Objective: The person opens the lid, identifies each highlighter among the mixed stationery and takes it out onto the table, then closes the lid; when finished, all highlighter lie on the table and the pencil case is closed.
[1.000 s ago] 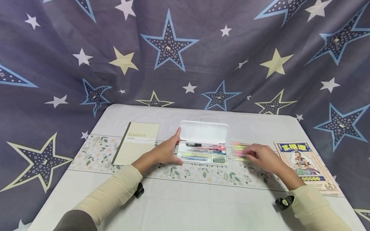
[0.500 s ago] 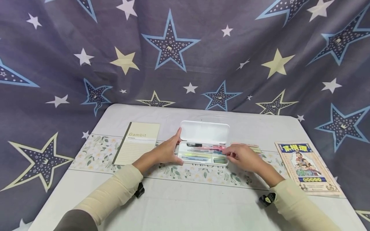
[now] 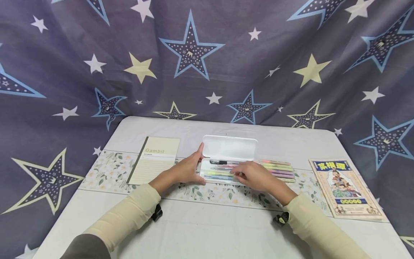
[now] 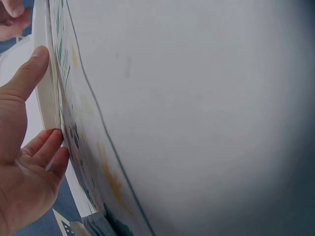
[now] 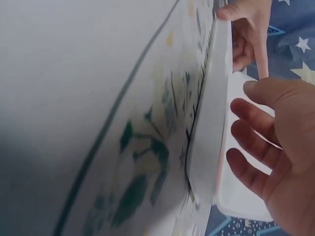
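Observation:
A white pencil case (image 3: 207, 181) lies with its lid (image 3: 230, 147) raised. Inside are a black pen (image 3: 218, 162), pink and other pens, and a blue pen (image 3: 220, 177). My left hand (image 3: 187, 168) holds the case's left end, thumb at the front and index finger by the lid hinge. In the left wrist view, the left thumb (image 4: 30, 71) lies on the case's side. My right hand (image 3: 255, 175) hovers over the right part of the case, fingers loosely curled. Nothing shows between the right fingers (image 5: 253, 129) in the right wrist view. This hand hides the case's right end.
Several coloured pens (image 3: 281, 169) lie in a row right of the case. A "Gambit" notebook (image 3: 155, 160) lies to the left, and a book with an illustrated cover (image 3: 343, 187) to the right. A star-patterned curtain (image 3: 207, 72) hangs behind the table (image 3: 200, 226).
My right hand has moved left, from the coloured pens to above the pencil case, and now covers the green-grey block seen there before. The left hand has stayed on the case.

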### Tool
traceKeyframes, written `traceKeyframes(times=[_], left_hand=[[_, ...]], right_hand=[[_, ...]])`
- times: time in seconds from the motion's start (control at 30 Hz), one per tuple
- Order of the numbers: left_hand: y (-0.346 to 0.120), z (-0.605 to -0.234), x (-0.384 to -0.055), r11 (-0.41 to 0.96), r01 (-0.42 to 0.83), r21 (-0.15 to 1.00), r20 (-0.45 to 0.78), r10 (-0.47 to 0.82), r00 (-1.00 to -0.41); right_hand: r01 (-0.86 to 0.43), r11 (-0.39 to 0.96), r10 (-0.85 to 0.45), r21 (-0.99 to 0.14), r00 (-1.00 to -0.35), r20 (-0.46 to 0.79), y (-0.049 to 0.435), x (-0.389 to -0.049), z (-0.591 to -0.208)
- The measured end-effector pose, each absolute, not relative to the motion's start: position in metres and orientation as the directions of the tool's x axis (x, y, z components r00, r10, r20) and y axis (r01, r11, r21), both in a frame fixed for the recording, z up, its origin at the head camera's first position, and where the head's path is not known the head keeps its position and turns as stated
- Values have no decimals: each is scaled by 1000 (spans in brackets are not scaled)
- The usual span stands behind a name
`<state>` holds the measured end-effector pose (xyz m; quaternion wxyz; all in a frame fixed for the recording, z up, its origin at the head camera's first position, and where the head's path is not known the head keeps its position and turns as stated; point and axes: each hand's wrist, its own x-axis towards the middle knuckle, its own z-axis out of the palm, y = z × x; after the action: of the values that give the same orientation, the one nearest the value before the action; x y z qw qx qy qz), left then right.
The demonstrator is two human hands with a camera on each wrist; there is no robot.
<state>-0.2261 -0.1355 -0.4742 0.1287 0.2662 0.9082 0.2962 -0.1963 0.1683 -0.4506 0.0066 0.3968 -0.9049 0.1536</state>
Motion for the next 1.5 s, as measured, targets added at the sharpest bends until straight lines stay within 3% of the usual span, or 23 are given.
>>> traceKeyframes(times=[0.57,1.07,1.5], left_hand=[[-135,-473,-228,678,405,613,-80,563,-822],[-136,-471,-225,683,392,616,-84,552,-829],[-135,-471,-225,677,406,614,-76,563,-823]], right_hand=[[-700,688,-699,-191,-710,81,153,-197,-452],[-666,713,-640,-220,-746,185,151,-195,-461],[-658,734,-614,-167,-749,249,149,-199,-465]])
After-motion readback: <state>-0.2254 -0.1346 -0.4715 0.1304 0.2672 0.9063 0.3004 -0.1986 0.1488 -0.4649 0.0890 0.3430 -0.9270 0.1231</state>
